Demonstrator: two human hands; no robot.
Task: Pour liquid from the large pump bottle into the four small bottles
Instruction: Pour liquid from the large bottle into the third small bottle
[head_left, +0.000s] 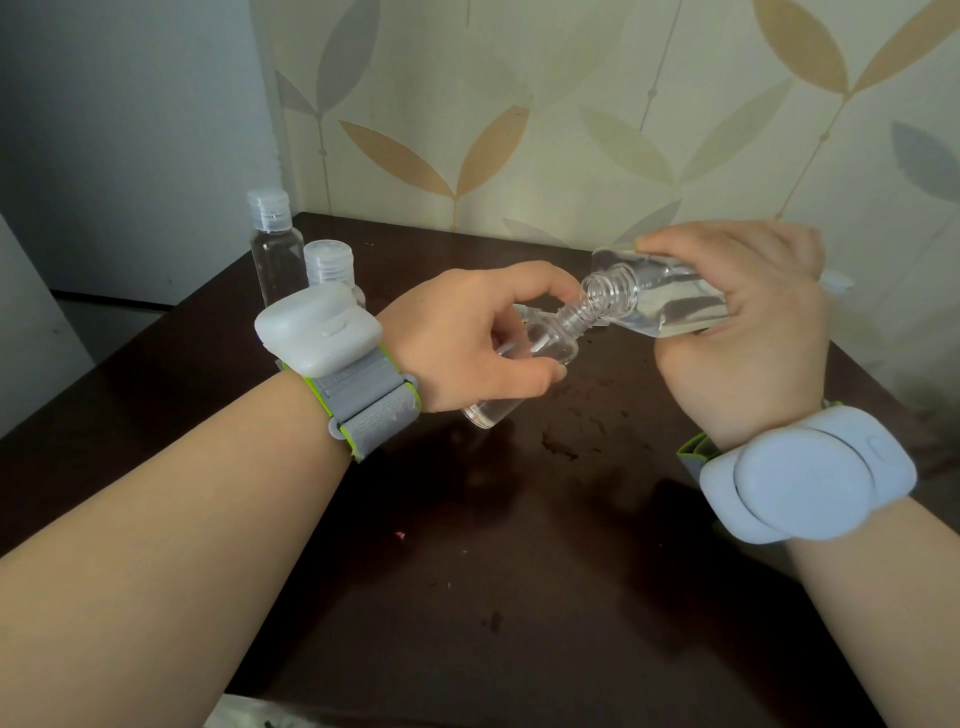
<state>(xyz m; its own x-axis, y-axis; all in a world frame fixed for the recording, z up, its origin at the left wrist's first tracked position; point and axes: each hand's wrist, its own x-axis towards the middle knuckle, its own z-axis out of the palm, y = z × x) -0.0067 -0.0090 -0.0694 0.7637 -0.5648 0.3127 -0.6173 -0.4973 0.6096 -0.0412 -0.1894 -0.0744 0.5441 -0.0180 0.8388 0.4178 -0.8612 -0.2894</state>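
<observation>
In the head view, a small clear bottle (524, 358) is gripped by the left hand (467, 338) and tilted above the dark table (467, 571), its open threaded neck raised to the mouth of the large bottle (670, 296), which is grasped by the right hand (748, 332) and tipped almost on its side, clear liquid lying inside. Two capped small bottles (275, 244) are left standing at the table's far left corner, and white wrist devices (805, 478) are worn on both arms.

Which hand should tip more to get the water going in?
Probably the right hand. It holds the large bottle sideways, mouth against the small bottle neck. The left hand only steadies that small bottle.
</observation>
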